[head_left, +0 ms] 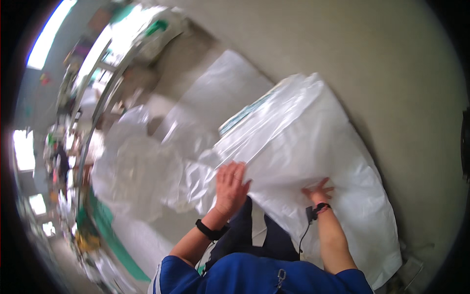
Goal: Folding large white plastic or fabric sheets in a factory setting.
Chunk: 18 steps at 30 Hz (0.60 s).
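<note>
A large sheet of white, translucent plastic film (338,142) is draped over a stack in front of me and to my right. Its surface is creased and shiny. Blue-green and white edges of the stacked, covered material (249,115) show along the left side. My left hand (230,188) is at the film's near left edge, fingers stretched forward and thumb apart. My right hand (319,192) lies on top of the film with its fingers spread. Looser, crumpled clear plastic (147,171) bunches up to the left of my left hand.
Another pale sheet (220,83) lies on the floor beyond the stack. Bare grey floor (391,68) extends at the far right. On the left stand a metal frame (98,103), blurred cluttered goods and a green strip (112,240). A cable (304,237) hangs by my right wrist.
</note>
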Available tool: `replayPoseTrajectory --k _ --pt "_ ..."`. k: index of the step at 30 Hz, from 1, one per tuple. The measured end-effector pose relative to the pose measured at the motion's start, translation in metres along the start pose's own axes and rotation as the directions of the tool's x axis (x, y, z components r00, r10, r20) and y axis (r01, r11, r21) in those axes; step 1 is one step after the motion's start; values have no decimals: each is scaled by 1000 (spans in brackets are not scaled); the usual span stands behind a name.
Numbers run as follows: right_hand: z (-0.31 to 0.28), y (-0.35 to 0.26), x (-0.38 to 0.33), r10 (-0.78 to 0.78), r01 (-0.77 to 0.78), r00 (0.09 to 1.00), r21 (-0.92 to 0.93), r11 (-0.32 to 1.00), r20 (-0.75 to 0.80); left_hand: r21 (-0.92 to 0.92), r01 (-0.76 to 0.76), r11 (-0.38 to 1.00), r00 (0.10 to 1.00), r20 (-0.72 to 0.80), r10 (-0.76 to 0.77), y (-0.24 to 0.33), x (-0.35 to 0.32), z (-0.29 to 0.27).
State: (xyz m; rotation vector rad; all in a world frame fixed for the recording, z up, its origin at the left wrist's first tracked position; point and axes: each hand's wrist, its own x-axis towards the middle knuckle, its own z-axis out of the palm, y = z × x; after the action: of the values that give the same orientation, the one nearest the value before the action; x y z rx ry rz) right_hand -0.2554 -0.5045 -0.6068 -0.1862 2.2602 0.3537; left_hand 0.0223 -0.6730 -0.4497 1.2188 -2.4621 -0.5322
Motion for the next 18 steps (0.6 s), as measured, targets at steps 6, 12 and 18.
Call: replayPoseTrajectory --k 6,12,18 --pt "-4 -10 -15 -572 618 633 -105 779 -521 0 181 983 913 371 -168 1 -194 0" --pt "-66 -89 -4 -914 767 183 -529 364 -362 225 367 903 459 801 -386 -21 -301 24" --pt "-9 -126 -58 -885 852 189 -378 363 -426 169 825 540 284 701 -654 -117 -409 85"
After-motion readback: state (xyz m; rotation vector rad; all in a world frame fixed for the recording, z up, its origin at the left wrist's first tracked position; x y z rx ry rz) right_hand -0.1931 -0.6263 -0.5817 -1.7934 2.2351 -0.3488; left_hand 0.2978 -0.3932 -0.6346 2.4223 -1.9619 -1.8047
